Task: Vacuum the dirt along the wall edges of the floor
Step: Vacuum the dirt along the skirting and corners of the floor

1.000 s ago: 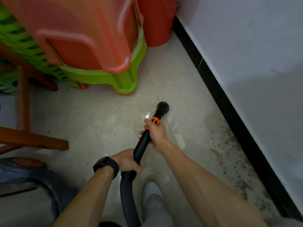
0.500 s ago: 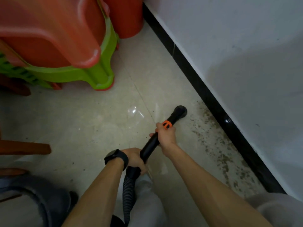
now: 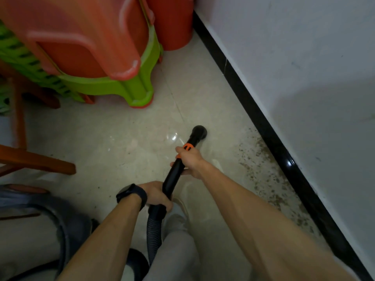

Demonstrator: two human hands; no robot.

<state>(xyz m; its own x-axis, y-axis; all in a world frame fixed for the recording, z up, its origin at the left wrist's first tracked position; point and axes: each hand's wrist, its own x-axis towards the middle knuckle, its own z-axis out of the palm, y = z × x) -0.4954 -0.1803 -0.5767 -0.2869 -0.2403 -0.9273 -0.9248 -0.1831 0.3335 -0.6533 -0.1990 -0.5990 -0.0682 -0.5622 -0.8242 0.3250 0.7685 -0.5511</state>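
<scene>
Two hands clamp the black vacuum tube [image 3: 174, 175], right hand [image 3: 189, 161] by its orange ring [image 3: 187, 147], left hand [image 3: 156, 193] lower near the hose [image 3: 154, 226]. Its nozzle [image 3: 199, 131], beside the dirt [image 3: 263, 171] a moment ago, now sits on clean tile [image 3: 121, 138] apart from it, so the strip along the wall [image 3: 304, 57] remains uncleaned. In the corner a red bucket [image 3: 172, 23] hides its inside.

A pale, glossy tiled floor [image 3: 125, 138] met a white wall [image 3: 304, 57] on the right, with a shiny black skirting [image 3: 239, 86] running diagonally along the foot of the wall. A thin tile joint [image 3: 172, 94] crossed the floor, and a small glare [image 3: 171, 136] of light sat on the tiles. At upper left a red plastic stool [image 3: 81, 37] was stacked on a green one [image 3: 113, 88], with a red bin [image 3: 172, 27] behind them, close to the skirting. Brown wooden furniture legs [image 3: 36, 162] stood at the left. A soft shadow [image 3: 334, 128] covered the wall's lower part.
</scene>
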